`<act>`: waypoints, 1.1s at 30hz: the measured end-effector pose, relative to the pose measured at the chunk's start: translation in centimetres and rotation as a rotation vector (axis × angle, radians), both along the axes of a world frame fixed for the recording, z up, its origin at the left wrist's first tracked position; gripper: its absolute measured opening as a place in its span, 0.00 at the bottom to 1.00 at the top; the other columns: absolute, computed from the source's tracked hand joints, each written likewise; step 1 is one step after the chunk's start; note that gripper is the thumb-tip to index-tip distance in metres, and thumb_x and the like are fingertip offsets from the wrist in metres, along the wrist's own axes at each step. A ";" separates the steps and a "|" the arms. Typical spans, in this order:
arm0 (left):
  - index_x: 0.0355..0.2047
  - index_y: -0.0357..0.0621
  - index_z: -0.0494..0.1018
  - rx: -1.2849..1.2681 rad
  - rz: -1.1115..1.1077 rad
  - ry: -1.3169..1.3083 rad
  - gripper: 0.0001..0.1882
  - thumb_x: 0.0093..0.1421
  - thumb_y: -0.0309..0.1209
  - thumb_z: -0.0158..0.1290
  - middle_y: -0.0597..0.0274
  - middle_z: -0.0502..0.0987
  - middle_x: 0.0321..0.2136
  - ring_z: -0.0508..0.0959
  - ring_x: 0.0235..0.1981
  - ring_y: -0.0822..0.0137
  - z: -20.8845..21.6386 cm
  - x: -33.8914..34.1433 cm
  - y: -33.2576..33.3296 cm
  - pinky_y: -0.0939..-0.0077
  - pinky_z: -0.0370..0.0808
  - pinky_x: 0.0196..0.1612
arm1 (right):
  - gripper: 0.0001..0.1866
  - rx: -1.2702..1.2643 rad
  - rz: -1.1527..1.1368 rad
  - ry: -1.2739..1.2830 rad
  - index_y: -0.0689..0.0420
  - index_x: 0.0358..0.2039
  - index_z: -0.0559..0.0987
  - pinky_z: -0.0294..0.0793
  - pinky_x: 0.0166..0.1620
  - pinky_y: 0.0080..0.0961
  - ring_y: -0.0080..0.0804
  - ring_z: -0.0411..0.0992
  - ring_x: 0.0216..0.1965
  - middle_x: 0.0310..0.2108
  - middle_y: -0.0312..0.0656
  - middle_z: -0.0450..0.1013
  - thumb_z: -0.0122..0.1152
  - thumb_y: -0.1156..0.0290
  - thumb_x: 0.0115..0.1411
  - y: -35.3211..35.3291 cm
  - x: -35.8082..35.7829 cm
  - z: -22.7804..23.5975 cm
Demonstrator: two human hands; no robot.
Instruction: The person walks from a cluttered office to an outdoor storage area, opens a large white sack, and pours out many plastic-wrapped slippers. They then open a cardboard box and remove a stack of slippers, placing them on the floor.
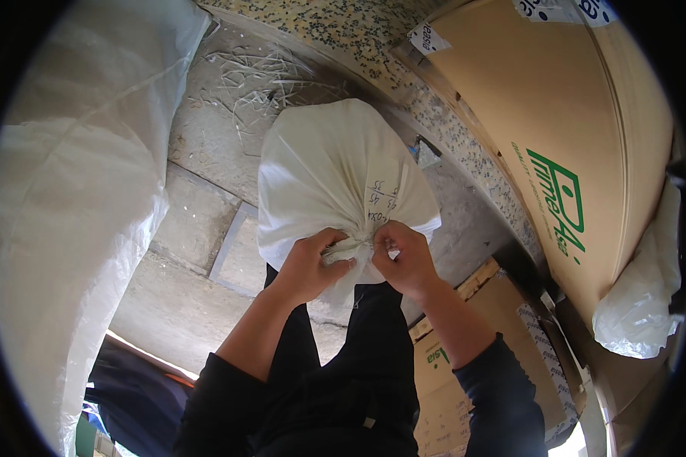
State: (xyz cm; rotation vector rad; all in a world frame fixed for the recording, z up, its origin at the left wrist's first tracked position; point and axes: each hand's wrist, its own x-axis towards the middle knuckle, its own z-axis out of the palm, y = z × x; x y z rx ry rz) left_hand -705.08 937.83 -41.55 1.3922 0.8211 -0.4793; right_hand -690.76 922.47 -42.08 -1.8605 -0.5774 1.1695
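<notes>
A full white sack (320, 160) with handwriting near its gathered neck stands on the floor before my legs. My left hand (315, 263) grips the bunched neck from the left, thumb and fingers closed around the twisted material. From the right, my right hand (404, 259) pinches the neck close to where it is cinched. The loose end of the sack hangs down between my hands. Whether a tie or string lies in the fingers of my right hand is too small to tell.
Large plastic-wrapped bulk (76, 190) fills the left side. A big cardboard box (541, 99) leans at the right, near crumpled clear plastic (636, 324). Another carton (442, 388) stands beside my right leg. Thin white strips (263, 76) litter the floor beyond the sack, below a speckled stone ledge (335, 34).
</notes>
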 end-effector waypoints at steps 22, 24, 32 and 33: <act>0.48 0.33 0.74 -0.259 0.309 0.103 0.21 0.58 0.32 0.61 0.58 0.79 0.37 0.76 0.36 0.73 -1.8 -0.7 -1.1 0.76 0.73 0.41 | 0.09 0.158 -0.500 0.204 0.62 0.38 0.73 0.71 0.29 0.19 0.20 0.71 0.25 0.25 0.40 0.73 0.60 0.81 0.56 -1.0 0.3 6.4; 0.48 0.32 0.74 -0.267 0.307 0.119 0.21 0.57 0.32 0.61 0.58 0.79 0.37 0.76 0.36 0.73 -1.8 -0.6 -1.3 0.76 0.74 0.41 | 0.13 -0.027 -0.262 -0.032 0.61 0.40 0.74 0.74 0.31 0.22 0.25 0.74 0.27 0.29 0.40 0.74 0.65 0.77 0.55 -1.2 0.3 5.5; 0.47 0.32 0.73 -0.248 0.247 0.104 0.20 0.57 0.29 0.61 0.58 0.79 0.37 0.77 0.37 0.73 -1.2 0.2 -1.6 0.77 0.74 0.41 | 0.08 0.072 -0.271 -0.078 0.60 0.36 0.74 0.71 0.29 0.19 0.23 0.70 0.26 0.31 0.38 0.71 0.62 0.79 0.55 -0.8 -2.8 0.2; 0.46 0.33 0.74 -0.272 0.254 0.108 0.19 0.56 0.30 0.61 0.59 0.79 0.36 0.77 0.36 0.73 -1.2 0.3 -1.6 0.76 0.74 0.40 | 0.07 0.197 -0.280 0.012 0.60 0.35 0.73 0.69 0.29 0.18 0.21 0.69 0.26 0.30 0.36 0.70 0.60 0.80 0.56 -1.2 -2.7 0.1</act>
